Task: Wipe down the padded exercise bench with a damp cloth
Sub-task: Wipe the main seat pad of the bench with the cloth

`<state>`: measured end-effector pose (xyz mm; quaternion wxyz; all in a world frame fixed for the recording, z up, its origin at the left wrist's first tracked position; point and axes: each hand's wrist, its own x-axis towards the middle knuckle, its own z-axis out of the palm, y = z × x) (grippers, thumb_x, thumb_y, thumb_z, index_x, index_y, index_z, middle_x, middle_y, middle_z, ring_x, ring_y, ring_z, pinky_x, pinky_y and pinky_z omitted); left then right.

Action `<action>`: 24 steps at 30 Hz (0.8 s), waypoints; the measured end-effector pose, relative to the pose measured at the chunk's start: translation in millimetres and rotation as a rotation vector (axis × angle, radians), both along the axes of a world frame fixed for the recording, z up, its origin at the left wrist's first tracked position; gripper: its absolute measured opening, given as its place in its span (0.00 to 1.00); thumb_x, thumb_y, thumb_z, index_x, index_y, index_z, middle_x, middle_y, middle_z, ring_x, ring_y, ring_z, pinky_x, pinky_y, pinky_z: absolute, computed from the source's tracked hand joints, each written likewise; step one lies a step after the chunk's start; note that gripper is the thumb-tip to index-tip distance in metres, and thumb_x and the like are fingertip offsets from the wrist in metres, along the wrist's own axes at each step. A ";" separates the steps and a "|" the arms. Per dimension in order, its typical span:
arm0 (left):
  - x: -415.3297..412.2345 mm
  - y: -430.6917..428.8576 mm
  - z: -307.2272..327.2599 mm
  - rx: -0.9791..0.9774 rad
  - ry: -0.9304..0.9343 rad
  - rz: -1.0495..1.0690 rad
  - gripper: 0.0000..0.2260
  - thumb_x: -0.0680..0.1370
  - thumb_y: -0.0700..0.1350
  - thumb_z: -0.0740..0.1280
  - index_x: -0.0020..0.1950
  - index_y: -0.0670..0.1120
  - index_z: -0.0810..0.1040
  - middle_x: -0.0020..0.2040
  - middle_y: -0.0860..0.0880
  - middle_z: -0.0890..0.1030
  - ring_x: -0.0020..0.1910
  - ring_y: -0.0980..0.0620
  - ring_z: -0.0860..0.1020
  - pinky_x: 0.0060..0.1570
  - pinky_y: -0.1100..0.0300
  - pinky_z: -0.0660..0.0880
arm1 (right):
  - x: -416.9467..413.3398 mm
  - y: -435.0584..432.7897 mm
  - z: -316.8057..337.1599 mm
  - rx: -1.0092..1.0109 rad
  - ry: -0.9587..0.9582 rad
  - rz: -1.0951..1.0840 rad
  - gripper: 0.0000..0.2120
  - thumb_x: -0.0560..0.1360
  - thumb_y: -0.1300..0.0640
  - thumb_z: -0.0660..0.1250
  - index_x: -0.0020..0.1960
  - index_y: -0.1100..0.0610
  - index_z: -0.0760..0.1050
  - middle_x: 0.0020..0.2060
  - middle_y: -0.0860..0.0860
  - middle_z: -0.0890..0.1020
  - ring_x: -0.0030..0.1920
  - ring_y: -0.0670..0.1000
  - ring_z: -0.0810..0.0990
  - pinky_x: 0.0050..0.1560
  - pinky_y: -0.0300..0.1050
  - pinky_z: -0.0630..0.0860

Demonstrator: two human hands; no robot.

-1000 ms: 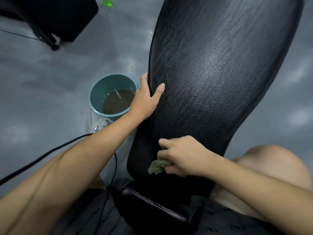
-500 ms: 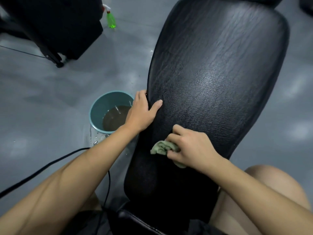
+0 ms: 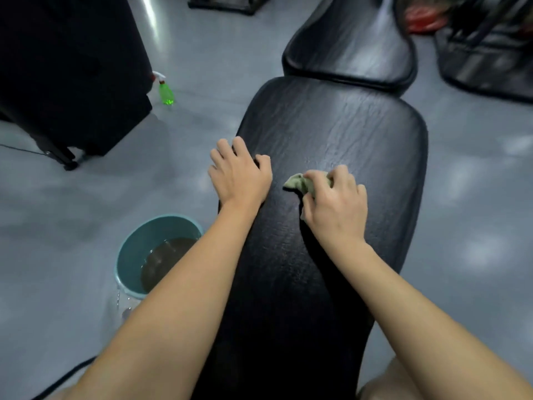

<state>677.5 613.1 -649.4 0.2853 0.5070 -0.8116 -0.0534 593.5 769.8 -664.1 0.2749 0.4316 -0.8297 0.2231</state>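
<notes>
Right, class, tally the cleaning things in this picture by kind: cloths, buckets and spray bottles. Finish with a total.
cloth: 1
bucket: 1
spray bottle: 1
Total: 3

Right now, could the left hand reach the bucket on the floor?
Probably yes: the left hand just rests on the bench edge, and the bucket stands uncovered beside that arm.
</notes>
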 end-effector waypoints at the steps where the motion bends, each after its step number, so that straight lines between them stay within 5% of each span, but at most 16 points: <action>1: -5.7 -5.9 1.5 0.000 0.002 -0.001 0.18 0.75 0.54 0.60 0.55 0.41 0.72 0.55 0.40 0.73 0.53 0.38 0.72 0.45 0.46 0.71 | -14.8 -8.7 5.7 -0.010 -0.014 -0.028 0.11 0.72 0.54 0.68 0.54 0.52 0.79 0.46 0.56 0.74 0.43 0.59 0.74 0.41 0.49 0.62; 6: -7.3 -18.5 -6.8 0.043 0.090 -0.011 0.18 0.76 0.57 0.58 0.50 0.42 0.70 0.54 0.41 0.71 0.54 0.38 0.71 0.51 0.44 0.72 | -80.5 -61.0 36.0 -0.044 -0.073 -0.172 0.11 0.72 0.53 0.67 0.53 0.54 0.78 0.50 0.58 0.75 0.49 0.62 0.73 0.44 0.53 0.69; 15: -5.3 -21.0 -9.4 0.122 0.184 -0.039 0.15 0.76 0.58 0.60 0.45 0.46 0.68 0.49 0.47 0.67 0.51 0.43 0.68 0.52 0.47 0.71 | -170.5 -154.0 97.5 -0.124 -0.321 -0.257 0.12 0.77 0.50 0.61 0.59 0.49 0.76 0.60 0.53 0.73 0.62 0.57 0.71 0.60 0.55 0.66; 24: -4.1 -18.6 -8.3 0.100 0.210 -0.031 0.14 0.78 0.58 0.61 0.44 0.48 0.67 0.47 0.49 0.66 0.48 0.46 0.67 0.48 0.46 0.73 | -152.6 -120.5 77.6 -0.095 -0.323 0.209 0.19 0.74 0.49 0.59 0.58 0.49 0.84 0.61 0.45 0.78 0.62 0.52 0.76 0.62 0.48 0.75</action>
